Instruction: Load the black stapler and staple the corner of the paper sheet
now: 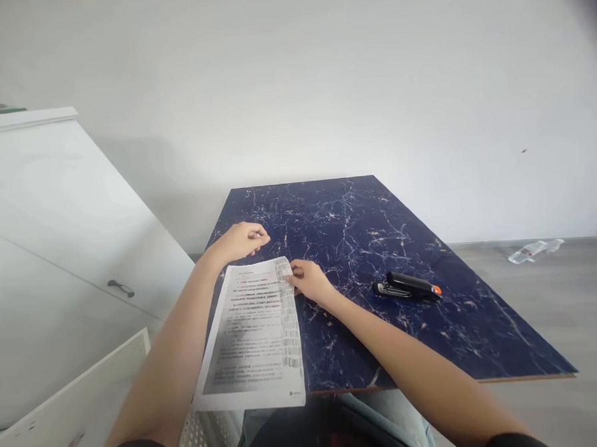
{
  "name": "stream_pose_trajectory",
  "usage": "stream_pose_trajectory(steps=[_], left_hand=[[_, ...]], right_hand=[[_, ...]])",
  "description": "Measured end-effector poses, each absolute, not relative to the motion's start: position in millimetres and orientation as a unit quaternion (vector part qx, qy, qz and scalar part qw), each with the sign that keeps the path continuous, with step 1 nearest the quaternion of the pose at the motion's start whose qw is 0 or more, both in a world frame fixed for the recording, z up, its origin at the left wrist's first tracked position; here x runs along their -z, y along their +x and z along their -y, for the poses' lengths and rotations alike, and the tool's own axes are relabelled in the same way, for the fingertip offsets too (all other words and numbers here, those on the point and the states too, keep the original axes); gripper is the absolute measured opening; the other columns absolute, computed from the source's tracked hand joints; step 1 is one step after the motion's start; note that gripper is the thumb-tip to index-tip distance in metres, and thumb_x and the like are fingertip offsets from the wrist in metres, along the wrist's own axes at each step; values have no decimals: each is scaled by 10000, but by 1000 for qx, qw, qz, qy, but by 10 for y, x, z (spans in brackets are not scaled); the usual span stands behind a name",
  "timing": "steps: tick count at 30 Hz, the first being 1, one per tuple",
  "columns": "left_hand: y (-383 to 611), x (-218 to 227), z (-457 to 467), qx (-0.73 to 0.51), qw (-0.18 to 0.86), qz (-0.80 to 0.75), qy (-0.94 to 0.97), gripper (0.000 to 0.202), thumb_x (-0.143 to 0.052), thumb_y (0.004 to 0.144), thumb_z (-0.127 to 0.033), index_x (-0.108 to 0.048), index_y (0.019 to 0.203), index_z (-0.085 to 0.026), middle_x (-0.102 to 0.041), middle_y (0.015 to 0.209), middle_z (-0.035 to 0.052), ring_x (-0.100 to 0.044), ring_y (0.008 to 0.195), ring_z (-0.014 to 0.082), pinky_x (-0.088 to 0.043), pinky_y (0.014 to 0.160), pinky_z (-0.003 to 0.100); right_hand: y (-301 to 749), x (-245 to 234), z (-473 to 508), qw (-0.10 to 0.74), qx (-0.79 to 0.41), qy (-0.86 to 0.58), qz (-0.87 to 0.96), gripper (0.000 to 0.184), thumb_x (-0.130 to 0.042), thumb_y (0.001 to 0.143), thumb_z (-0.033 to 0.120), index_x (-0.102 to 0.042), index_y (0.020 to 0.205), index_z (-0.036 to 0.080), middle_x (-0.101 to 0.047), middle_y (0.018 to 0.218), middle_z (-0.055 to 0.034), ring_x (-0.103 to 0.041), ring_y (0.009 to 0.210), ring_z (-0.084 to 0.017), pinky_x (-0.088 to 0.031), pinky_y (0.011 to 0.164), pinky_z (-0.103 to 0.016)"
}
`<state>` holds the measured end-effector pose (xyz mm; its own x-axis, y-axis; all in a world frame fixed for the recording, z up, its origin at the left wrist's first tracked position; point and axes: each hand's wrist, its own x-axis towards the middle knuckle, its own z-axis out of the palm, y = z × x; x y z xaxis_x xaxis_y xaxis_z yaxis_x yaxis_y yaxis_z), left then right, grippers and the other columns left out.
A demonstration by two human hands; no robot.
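Observation:
A stack of printed sheets (pixel 254 332) lies at the left side of the dark blue marbled table (pixel 349 234), its lower end overhanging the front edge. The right margin looks fanned, with strips of print from several sheets showing. My right hand (pixel 309 281) pinches the stack at its upper right edge, thumb on top. Just beyond the top of the sheets, my left hand (pixel 247 241) is held with its fingers curled closed. Something small and pale may sit between those fingers, too small to name. To the right of my right hand, a black stapler (pixel 406 286) with an orange end rests on the table.
A white cabinet (pixel 68 215) with a dark handle (pixel 120 288) stands at the left. Below it is a white open bin or drawer (pixel 110 367). A clear plastic bottle (pixel 534 251) lies on the grey floor at the right. A pale wall (pixel 321 82) rises behind the table.

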<state>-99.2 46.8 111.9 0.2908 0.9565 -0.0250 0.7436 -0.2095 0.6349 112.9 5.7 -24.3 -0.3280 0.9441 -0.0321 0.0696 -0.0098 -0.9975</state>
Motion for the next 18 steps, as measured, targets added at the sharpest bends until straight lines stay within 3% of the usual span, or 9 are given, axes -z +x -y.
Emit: stream_pose_trajectory(steps=[6,10,13,15,18], left_hand=[[-889,-1048,-587,-242,196,-605,733,158,-617,830,-315,-725,819,-200,-693,669,27,-630,602,156,-438,576,250],[-782,-902,-647,-276,136,-653,692,97,-642,778,-236,-722,747,-191,-696,696,43,-606,621,161,-426,628,267],[-613,-644,-631,-357,74,-656,661,133,-590,809,-224,-675,711,-196,-654,667,24,-567,600,151,-395,628,268],[-494,-416,-597,-402,64,-643,649,159,-549,851,-242,-647,734,-198,-589,600,-2,-530,555,141,-378,613,261],[-373,-86,-546,-434,75,-617,652,158,-516,884,-261,-620,779,-203,-528,569,-25,-496,536,137,-357,594,253]], right_hand=[[1122,269,-124,409,-525,-437,605,106,-660,812,195,-680,916,189,-751,817,-16,-717,708,-178,-611,608,-289],[1128,231,-149,417,-455,-434,657,246,-699,794,160,-699,1039,175,-754,886,-42,-714,769,-172,-597,723,-304],[1152,213,-155,403,-390,-463,687,387,-744,761,147,-664,1139,166,-729,984,-65,-683,743,-161,-585,720,-317],[1186,192,-153,409,-299,-471,722,479,-797,728,168,-647,1183,170,-686,1096,-91,-664,844,-185,-571,791,-347],[1250,154,-143,390,-209,-414,795,395,-819,737,192,-676,1105,187,-647,1103,-80,-616,991,-214,-521,909,-367]])
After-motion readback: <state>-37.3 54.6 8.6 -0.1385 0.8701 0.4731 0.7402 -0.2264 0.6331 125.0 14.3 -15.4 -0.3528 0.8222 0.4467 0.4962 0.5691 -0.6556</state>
